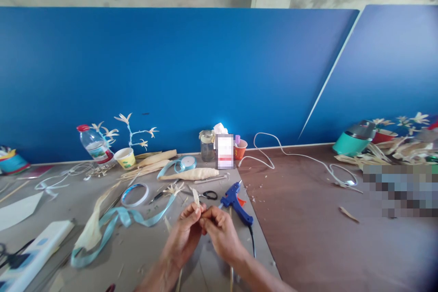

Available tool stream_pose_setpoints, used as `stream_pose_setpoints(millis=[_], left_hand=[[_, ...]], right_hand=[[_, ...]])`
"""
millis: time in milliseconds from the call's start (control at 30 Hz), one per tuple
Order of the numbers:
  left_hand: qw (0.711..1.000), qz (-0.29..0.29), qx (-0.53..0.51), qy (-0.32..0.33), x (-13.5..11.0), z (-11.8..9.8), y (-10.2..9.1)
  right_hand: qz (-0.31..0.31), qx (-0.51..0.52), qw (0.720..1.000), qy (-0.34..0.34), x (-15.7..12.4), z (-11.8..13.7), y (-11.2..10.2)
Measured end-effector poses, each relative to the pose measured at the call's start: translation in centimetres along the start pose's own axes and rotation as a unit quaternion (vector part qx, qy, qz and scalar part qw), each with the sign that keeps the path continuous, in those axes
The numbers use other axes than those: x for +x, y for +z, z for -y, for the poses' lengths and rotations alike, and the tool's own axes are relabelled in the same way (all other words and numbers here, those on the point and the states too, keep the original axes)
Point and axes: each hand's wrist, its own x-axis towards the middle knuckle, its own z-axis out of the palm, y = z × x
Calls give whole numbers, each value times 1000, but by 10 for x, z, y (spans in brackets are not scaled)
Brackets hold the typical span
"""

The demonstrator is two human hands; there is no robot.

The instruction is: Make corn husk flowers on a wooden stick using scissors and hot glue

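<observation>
The left hand (pixel 187 223) is pinching a pale husk strip (pixel 196 197) between thumb and finger, and the strip is standing nearly upright above the fingertips, in front of the person over the grey table (pixel 147 244). The right hand (pixel 219 228) is meeting it from the other side, thumb and fingers pressing together and touching the left hand's fingers; what they are gripping is hard to tell, since the knuckles are hiding it.

Just to the right of the right hand, a blue glue gun (pixel 236 204) is lying on its side, its orange trigger (pixel 241 201) showing and its black cord (pixel 253 242) running toward the person. Behind the hands, black-handled scissors (pixel 211 195) are resting near a small husk flower (pixel 173 189). A light blue ribbon (pixel 127 217) is winding across the table to the left, passing near a tape roll (pixel 146 191), and a large husk piece (pixel 190 174) is lying farther back.
</observation>
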Motion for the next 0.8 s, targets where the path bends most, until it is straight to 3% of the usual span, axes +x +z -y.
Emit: stream_pose_setpoints(millis=[400,800], left_hand=[[1000,9,8,7,2,3,-1],[999,-6,23,23,6,-2,-9]], right_hand=[[1,18,1000,14,3,3,-4],[-6,64,995,69,10,2,-7]])
